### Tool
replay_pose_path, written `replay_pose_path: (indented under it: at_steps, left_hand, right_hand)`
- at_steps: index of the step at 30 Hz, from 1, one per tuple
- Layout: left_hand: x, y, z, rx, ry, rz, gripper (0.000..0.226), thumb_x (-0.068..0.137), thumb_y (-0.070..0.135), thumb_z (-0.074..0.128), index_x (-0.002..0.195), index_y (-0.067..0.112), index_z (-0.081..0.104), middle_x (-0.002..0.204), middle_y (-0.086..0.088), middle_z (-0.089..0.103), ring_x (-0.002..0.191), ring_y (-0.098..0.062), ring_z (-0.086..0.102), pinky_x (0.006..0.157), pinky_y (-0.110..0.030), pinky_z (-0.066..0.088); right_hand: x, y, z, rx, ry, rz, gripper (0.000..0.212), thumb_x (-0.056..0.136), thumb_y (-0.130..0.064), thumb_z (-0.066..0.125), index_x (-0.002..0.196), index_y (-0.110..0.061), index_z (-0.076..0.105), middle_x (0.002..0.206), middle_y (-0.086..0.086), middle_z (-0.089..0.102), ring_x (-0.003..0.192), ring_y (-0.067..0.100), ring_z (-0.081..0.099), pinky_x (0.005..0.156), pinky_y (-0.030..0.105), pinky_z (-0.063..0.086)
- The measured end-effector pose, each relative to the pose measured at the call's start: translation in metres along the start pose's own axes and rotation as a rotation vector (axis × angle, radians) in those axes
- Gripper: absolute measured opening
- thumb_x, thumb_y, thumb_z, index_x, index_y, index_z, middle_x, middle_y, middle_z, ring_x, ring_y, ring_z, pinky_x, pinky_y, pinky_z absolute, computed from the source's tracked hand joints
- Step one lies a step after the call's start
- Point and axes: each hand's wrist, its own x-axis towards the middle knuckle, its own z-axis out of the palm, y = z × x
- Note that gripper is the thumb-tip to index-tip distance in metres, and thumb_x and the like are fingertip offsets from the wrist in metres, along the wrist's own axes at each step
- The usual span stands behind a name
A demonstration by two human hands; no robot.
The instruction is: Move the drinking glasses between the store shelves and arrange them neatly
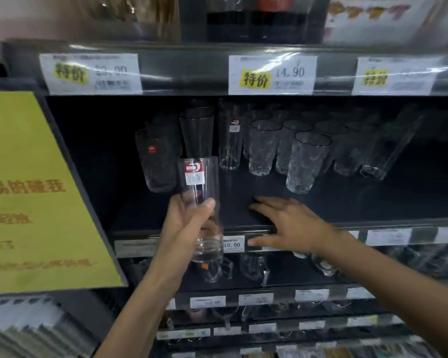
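Your left hand [189, 223] grips the tall glass [201, 182] round its lower half, thumb across the front. The glass is upright with a slight lean, in the air just in front of the shelf's [243, 205] front edge, toward its left end. Your right hand [290, 223] is released, with straight fingers lying flat on that front edge and reaching onto the bare board, holding nothing.

Watch the base first. It hangs below the front edge, level with the 10.00 price tag [232, 244], so a push straight in would likely knock it against the rail.

Your grip sits low on a long, smooth glass. I judge it top-heavy, and any twist of the wrist could swing the rim into the dark glass [158, 161] or the labelled glass [230, 140] standing behind it.

The textured tumblers [264, 148] crowd the middle of the shelf, and 1 front tumbler [303, 161] stands out of line, nearest your right fingertips. A careless sweep there could tip it into its neighbours.

Below the front edge sit the mugs [217, 270], so a dropped glass would probably land on them.
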Motion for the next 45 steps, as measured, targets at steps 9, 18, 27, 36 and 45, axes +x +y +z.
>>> replay_pose_path:
  at_steps: [9, 18, 27, 36, 45]
  left_hand:
    - [0.063, 0.002, 0.043, 0.134, -0.075, 0.038, 0.056, 0.077, 0.035, 0.078, 0.121, 0.025, 0.044, 0.108, -0.001, 0.067, 0.099, -0.006, 0.066, 0.081, -0.022, 0.052]
    - [0.107, -0.024, 0.051, 0.154, -0.07, 0.073, 0.058, 0.074, 0.01, 0.085, 0.107, 0.03, 0.041, 0.113, -0.004, 0.062, 0.102, -0.011, 0.064, 0.087, -0.026, 0.053]
    - [0.104, -0.029, 0.035, 0.467, -0.048, 0.06, 0.067, 0.069, 0.032, 0.088, 0.118, 0.028, 0.043, 0.105, 0.009, 0.059, 0.097, -0.004, 0.059, 0.086, -0.027, 0.051]
    - [0.129, -0.028, 0.047, 0.499, 0.019, 0.057, 0.054, 0.075, 0.027, 0.086, 0.11, 0.015, 0.047, 0.107, -0.003, 0.061, 0.097, -0.016, 0.061, 0.086, -0.029, 0.052]
    - [0.151, -0.04, 0.053, 0.494, 0.073, 0.083, 0.062, 0.078, 0.027, 0.083, 0.128, 0.006, 0.053, 0.12, -0.014, 0.067, 0.104, -0.022, 0.065, 0.091, -0.035, 0.053]
  right_hand:
    - [-0.007, 0.018, 0.027, -0.161, 0.229, -0.012, 0.09, 0.081, -0.087, 0.03, 0.138, -0.022, 0.055, 0.141, 0.005, 0.058, 0.129, 0.025, 0.055, 0.098, 0.043, 0.049]
    - [-0.004, 0.022, 0.034, -0.172, 0.284, -0.032, 0.088, 0.082, -0.086, 0.032, 0.135, -0.021, 0.058, 0.137, 0.005, 0.061, 0.125, 0.025, 0.058, 0.097, 0.041, 0.05]
    - [-0.003, 0.02, 0.036, -0.188, 0.32, -0.018, 0.089, 0.081, -0.087, 0.03, 0.133, -0.021, 0.06, 0.135, 0.004, 0.062, 0.122, 0.024, 0.06, 0.095, 0.04, 0.051]
    - [-0.003, 0.02, 0.036, -0.184, 0.323, -0.007, 0.091, 0.079, -0.088, 0.031, 0.134, -0.022, 0.059, 0.137, 0.004, 0.061, 0.124, 0.024, 0.059, 0.097, 0.04, 0.05]
    - [-0.003, 0.019, 0.037, -0.165, 0.333, -0.005, 0.091, 0.078, -0.087, 0.034, 0.133, -0.02, 0.061, 0.135, 0.005, 0.062, 0.123, 0.024, 0.059, 0.097, 0.041, 0.05]
